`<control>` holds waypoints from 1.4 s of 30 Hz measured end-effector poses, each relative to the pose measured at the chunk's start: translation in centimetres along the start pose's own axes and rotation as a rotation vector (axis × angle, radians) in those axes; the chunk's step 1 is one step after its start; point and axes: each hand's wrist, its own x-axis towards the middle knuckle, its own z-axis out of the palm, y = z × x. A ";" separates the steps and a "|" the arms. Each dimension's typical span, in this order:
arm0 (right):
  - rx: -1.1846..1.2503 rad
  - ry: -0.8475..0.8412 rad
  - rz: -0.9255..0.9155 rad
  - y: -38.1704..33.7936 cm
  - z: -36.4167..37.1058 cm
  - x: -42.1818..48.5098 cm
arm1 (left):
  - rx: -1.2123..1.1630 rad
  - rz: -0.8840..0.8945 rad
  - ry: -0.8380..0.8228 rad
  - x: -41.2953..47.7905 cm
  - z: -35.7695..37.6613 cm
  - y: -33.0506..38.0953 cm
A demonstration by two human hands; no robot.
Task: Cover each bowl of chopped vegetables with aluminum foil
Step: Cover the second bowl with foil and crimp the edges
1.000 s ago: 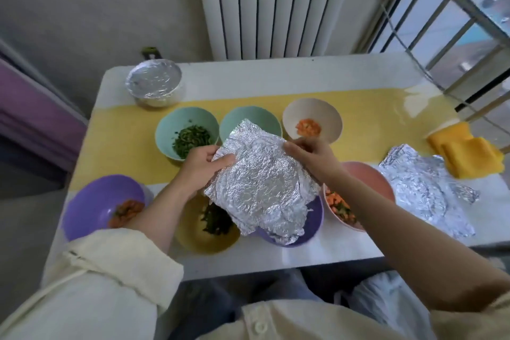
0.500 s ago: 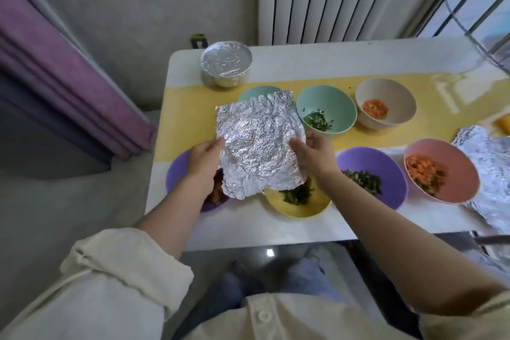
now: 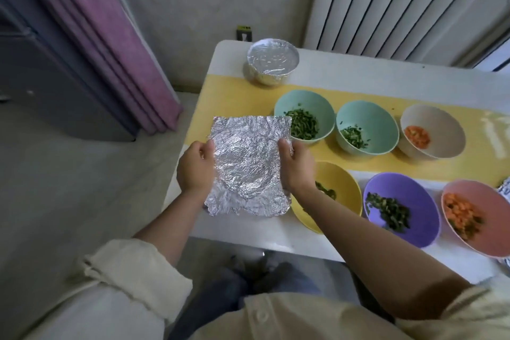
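Foil sheet [image 3: 248,165] long axis toward radiator, side edges pinched by left hand [image 3: 194,167], right hand [image 3: 296,165].

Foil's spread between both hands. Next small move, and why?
Probably lower the foil sheet: left hand and right hand hold it spread flat by its sides over the near-left corner of the table. What lies beneath is hidden; the yellow bowl beside it is uncovered.

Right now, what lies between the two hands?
A crinkled foil sheet, pinched at its side edges by the left hand and right hand, as the head view shows.
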 end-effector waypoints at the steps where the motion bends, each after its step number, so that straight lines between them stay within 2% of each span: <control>1: -0.034 -0.027 -0.013 0.2 0.6 0.2 | 0.026 0.012 0.029 0.0 -0.3 -0.4; 6: -0.155 -0.115 -0.053 0.2 2.6 0.4 | 0.053 -0.027 0.012 1.2 -0.4 -4.2; 11: -0.149 -0.155 0.097 -0.4 5.0 0.4 | 0.102 -0.103 -0.130 2.4 -1.1 -5.4; 15: -0.044 -0.058 0.246 -0.1 6.5 0.2 | 0.144 -0.072 -0.236 2.9 -1.0 -5.4; 18: 0.083 0.035 0.322 0.0 7.6 -0.3 | 0.148 -0.037 -0.246 3.2 -0.9 -5.8; 22: 0.131 0.124 0.354 -0.3 9.0 -1.0 | 0.148 0.036 -0.221 3.2 -1.5 -6.5; 28: 0.108 0.240 0.313 -0.9 10.5 -2.0 | 0.085 0.101 -0.216 3.8 -2.2 -8.2; 31: -0.050 0.251 0.245 -0.7 10.5 -1.9 | 0.121 0.111 -0.200 3.9 -2.1 -8.3; 35: -0.167 0.236 0.253 0.5 10.5 -2.1 | 0.172 0.148 -0.173 3.8 -2.0 -8.4; 42: -0.048 0.198 0.214 0.8 9.9 -1.6 | 0.095 0.113 -0.179 4.0 -1.8 -8.7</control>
